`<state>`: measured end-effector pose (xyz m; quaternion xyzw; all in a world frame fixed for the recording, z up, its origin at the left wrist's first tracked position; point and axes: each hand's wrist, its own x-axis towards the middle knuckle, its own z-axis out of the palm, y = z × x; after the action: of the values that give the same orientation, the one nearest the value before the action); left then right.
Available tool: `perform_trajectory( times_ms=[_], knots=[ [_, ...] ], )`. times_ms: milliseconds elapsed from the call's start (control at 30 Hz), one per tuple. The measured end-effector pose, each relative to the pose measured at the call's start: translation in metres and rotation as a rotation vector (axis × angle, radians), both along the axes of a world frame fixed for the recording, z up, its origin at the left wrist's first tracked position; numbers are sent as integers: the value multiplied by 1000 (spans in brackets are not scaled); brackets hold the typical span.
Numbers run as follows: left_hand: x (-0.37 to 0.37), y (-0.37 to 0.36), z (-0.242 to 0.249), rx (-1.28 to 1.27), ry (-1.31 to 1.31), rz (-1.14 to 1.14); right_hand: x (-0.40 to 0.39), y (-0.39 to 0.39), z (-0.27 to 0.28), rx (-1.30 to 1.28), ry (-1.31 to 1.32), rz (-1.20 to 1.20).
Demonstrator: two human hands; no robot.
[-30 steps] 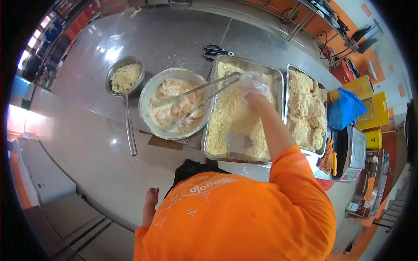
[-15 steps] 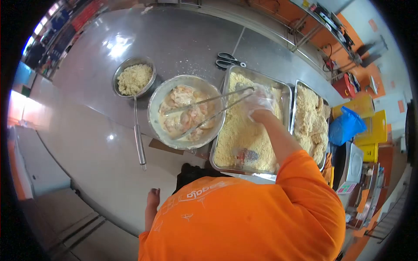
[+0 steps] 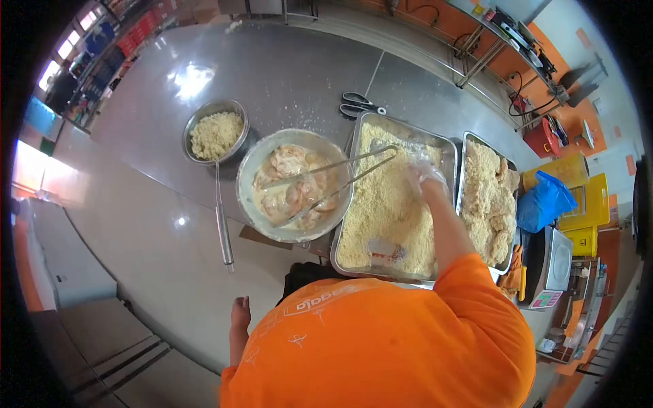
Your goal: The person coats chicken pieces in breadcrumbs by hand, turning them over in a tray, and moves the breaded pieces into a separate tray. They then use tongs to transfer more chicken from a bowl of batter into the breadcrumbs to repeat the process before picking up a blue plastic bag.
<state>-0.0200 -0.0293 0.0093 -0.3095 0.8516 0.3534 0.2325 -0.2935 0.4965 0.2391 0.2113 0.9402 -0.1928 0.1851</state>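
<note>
My right hand, in a clear plastic glove, is low over the breadcrumbs in a wide metal tray, toward its right side. Its fingers are smeared by motion and partly lost in the crumbs, so I cannot tell if they grip anything. A small clear container lies in the crumbs near the front. My left hand hangs beside my body, thumb apart from the fingers, holding nothing visible. Left of the tray, metal tongs reach from a bowl of wet, battered meat pieces across the tray.
A strainer of crumbs rests at the left. Black-handled scissors lie behind the tray. To the right stand a second tray with crumb-coated pieces, a blue bag, yellow bins and a scale.
My right hand has moved right and slightly down within the crumb tray, away from the tongs' end. My left hand stays at my side, and the view has shifted slightly.
</note>
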Motion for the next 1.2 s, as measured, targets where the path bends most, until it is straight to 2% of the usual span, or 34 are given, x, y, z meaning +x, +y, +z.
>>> perform_trajectory(
  times_ms=[33, 100, 133, 167, 200, 233, 300, 367, 433, 533, 567, 633, 700, 733, 800, 867, 900, 933, 967, 1033, 1067, 1100, 1167, 1200],
  knots=[
    [-7, 2, 4, 14, 74, 50, 7, -9, 19, 4, -17, 15],
    [-11, 5, -5, 31, 95, 8, 26, -20, 46, 36, -52, 95],
    [-14, 5, -13, 38, 105, -17, 30, -11, 32, 78, 64, 217],
    [-4, -3, -39, 25, 193, -140, 32, 4, 4, 122, 180, 337],
    [-7, 1, -28, -2, 44, -195, 35, 13, -13, 170, 299, 459],
    [-9, 6, -19, -30, -104, -243, 39, 16, -16, 167, 261, 461],
    [-7, 0, -23, -49, -82, -280, 44, 18, -18, 163, 184, 475],
    [-1, -9, -22, -72, -62, -251, 50, 17, -23, -185, 177, 378],
    [6, -10, -7, -98, -30, -163, 57, 9, -24, -318, 145, 353],
    [18, -20, 0, -116, -37, -139, 47, -4, -31, -148, 104, 445],
    [24, -23, -1, -115, -58, -160, 39, 0, -63, -72, 109, 475],
    [31, -32, -6, -107, -88, -200, 44, 2, -69, 186, 150, 669],
    [33, -35, -6, -103, -96, -221, 60, -11, -14, 558, 226, 1006],
    [32, -34, -6, -104, -92, -231, 63, -11, 7, 580, 211, 988],
    [25, -33, -6, -95, -75, -247, 63, -8, 49, 432, 178, 765],
    [22, -37, -18, -75, -38, -277, 64, -13, 92, 90, 120, 250],
    [22, -42, -32, -63, -14, -301, 62, -14, 108, 27, 120, 93],
    [20, -44, -42, -52, 11, -327, 58, -14, 116, 115, 113, 125],
    [19, -41, -40, -64, 3, -329, 53, -14, 118, 274, 111, 266],
    [14, -35, -33, -91, -12, -329, 46, -14, 85, 767, 225, 684],
    [10, -32, -25, -79, -13, -338, 31, -5, 32, 743, 358, 634],
    [7, -29, -18, -68, -15, -348, 24, 1, 4, 717, 490, 582],
    [6, -26, -16, -49, -20, -346, 51, -54, 40, 682, 169, 667],
    [7, -26, -17, -43, -24, -335, 68, -64, 54, 436, 191, 445]
  ],
)
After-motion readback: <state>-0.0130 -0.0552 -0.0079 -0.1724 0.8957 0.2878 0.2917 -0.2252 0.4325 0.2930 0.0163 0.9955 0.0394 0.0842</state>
